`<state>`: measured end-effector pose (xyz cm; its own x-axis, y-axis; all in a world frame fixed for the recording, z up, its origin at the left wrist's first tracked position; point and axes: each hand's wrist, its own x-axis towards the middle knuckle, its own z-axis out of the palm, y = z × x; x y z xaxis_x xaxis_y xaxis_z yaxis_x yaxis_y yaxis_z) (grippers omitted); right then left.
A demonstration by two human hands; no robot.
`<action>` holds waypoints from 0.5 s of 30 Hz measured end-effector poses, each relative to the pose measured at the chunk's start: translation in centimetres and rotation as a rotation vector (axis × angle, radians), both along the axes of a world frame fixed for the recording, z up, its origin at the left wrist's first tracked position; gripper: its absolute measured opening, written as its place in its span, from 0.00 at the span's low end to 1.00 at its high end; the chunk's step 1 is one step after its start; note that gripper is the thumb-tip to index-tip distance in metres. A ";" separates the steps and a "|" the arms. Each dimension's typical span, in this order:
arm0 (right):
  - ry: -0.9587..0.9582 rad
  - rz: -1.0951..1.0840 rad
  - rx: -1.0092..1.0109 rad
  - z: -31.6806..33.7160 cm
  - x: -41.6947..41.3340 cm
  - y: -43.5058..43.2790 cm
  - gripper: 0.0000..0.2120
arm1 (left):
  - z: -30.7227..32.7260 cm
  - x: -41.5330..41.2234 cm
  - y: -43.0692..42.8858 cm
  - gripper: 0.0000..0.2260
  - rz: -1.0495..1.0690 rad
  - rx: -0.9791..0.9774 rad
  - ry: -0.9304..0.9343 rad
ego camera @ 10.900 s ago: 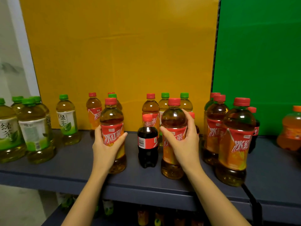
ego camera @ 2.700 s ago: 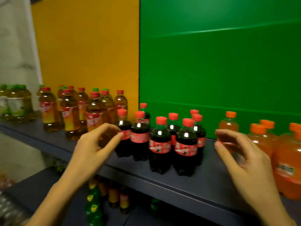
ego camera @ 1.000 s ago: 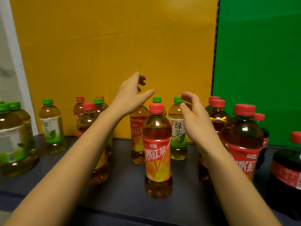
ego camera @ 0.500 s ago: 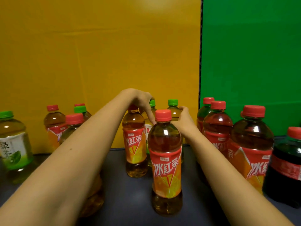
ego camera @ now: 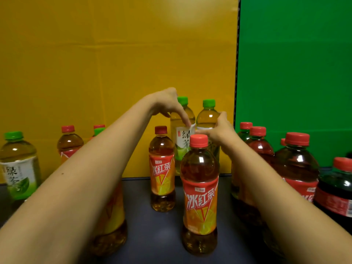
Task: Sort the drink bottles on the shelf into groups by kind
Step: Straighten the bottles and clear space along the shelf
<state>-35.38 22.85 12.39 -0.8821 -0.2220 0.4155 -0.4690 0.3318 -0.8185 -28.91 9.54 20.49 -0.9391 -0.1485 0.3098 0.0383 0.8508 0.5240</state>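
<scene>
Left hand (ego camera: 167, 103): reached to the back of the shelf, fingers curled down over the shoulder of the left green-cap tea bottle (ego camera: 182, 134), gripping it from above; right hand (ego camera: 219, 128): closed around the side of the right green-cap tea bottle (ego camera: 208, 119), thumb across the front near the label edge.

Both held bottles: upright, side by side, touching or nearly so, against the yellow backboard (ego camera: 114, 54); whether they are lifted off the shelf cannot be told, their bases being hidden.

Front red-cap iced tea bottle (ego camera: 199, 195): upright near the front edge, between the two forearms, orange-red label facing the camera; second red-cap iced tea bottle (ego camera: 162, 168): upright, behind and left of the first, apart from it.

Red-cap iced tea group, right (ego camera: 293, 164): several bottles standing close together before the green backboard (ego camera: 295, 63), partly hidden by the right forearm; dark cola bottle (ego camera: 337, 189): far right, cut by the frame edge.

Green tea bottle, far left (ego camera: 18, 164): upright, white and green label; further red and green caps (ego camera: 99, 128) behind the left forearm, bodies mostly hidden.

Shelf (ego camera: 152, 235): dark grey surface.
</scene>
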 end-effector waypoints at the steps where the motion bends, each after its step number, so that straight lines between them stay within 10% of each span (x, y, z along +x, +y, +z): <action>1: 0.022 0.001 -0.046 1.0 0.1 0.1 0.43 | 0.5 0.5 0.0 0.24 -0.004 0.056 0.088; 15: 0.540 0.384 -0.385 13.0 7.9 -0.1 0.43 | 6.5 9.4 -1.7 0.30 -0.133 0.256 1.330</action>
<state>-27.50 22.78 25.37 -0.4252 -0.2243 0.8768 -0.8615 -0.1968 -0.4681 -19.50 7.89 26.98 0.0336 -0.2707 0.9621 0.7072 0.6866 0.1685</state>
